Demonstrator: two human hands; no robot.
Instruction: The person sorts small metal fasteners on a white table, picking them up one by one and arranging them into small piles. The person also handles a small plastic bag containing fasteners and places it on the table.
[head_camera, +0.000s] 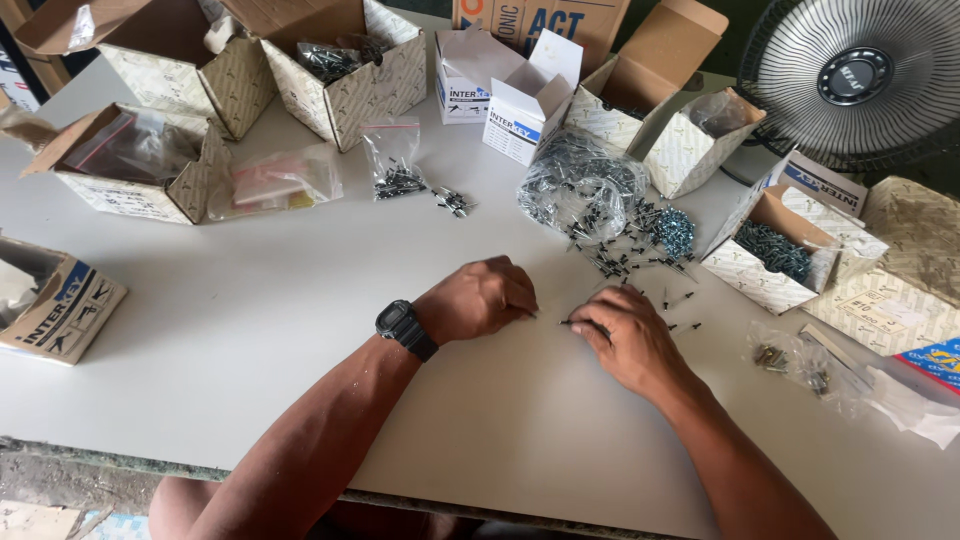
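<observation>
My left hand (482, 296), with a black watch on its wrist, rests curled on the white table (250, 330); its fingertips seem to pinch a small dark screw, mostly hidden. My right hand (625, 335) lies just to its right, and its fingertips pinch a thin dark screw (578, 323) against the tabletop. Just beyond both hands lies a scatter of loose dark screws (625, 255). Behind it is a clear plastic bag full of screws (580, 185).
Several open cardboard boxes ring the table's far and left sides, one at the right (770, 255) filled with bluish screws. Small clear bags with screws (392, 160) lie mid-table and near the right edge (800, 362). A fan (860, 75) stands at the top right.
</observation>
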